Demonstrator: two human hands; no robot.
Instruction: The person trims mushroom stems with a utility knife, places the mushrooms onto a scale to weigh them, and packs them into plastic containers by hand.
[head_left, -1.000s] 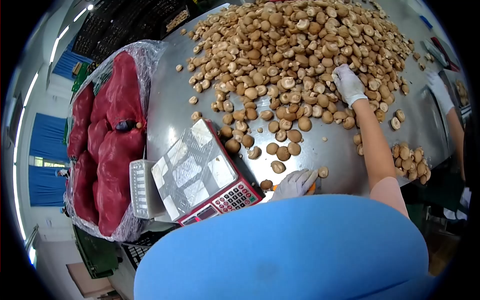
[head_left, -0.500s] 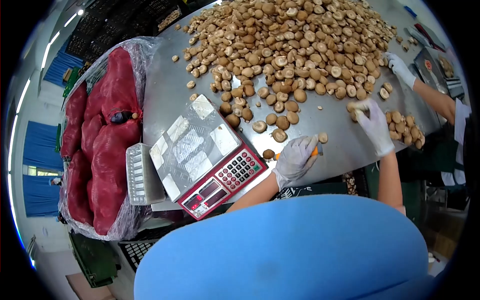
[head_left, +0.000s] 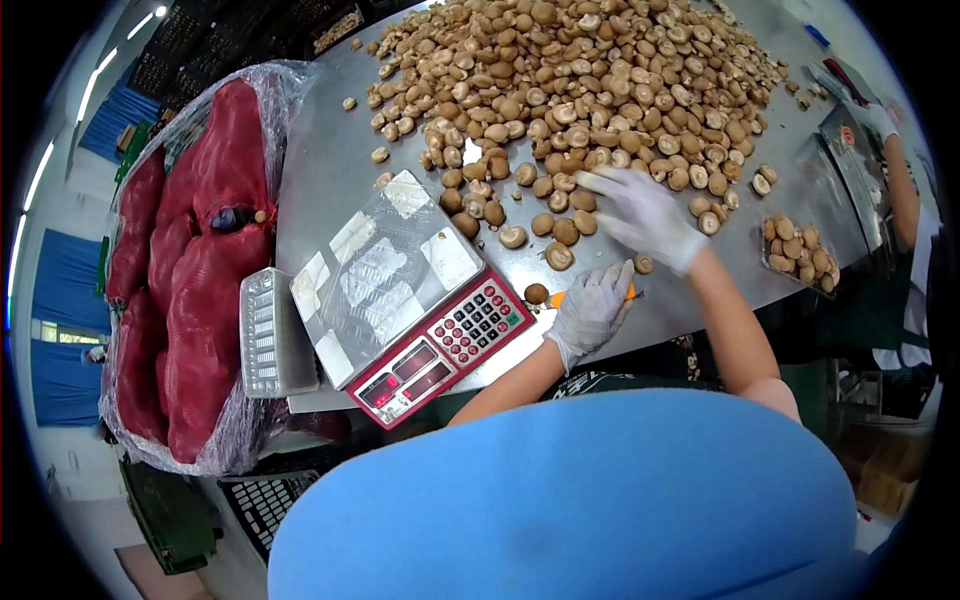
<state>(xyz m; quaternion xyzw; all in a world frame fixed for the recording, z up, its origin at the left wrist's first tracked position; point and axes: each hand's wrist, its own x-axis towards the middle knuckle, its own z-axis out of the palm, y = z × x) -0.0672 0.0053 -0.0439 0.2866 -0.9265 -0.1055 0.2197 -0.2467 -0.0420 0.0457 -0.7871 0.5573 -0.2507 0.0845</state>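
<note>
My white-gloved right grip [head_left: 640, 212] is released, fingers spread; whether its fingertips touch anything I cannot tell. The heap of brown, rounded mushrooms [head_left: 590, 100] lies just beyond it, on the far side of the smooth grey metal table [head_left: 325, 150], and several loose brown caps [head_left: 566, 231] sit just to its left. Of my 2 hands, the right is nearer the heap. The mushrooms are roundish with no marked long axis, some showing pale undersides. My white-gloved left grip [head_left: 592, 310] is clenched around a slim orange object [head_left: 558, 298], its long axis running crosswise, near the table's edge.
</note>
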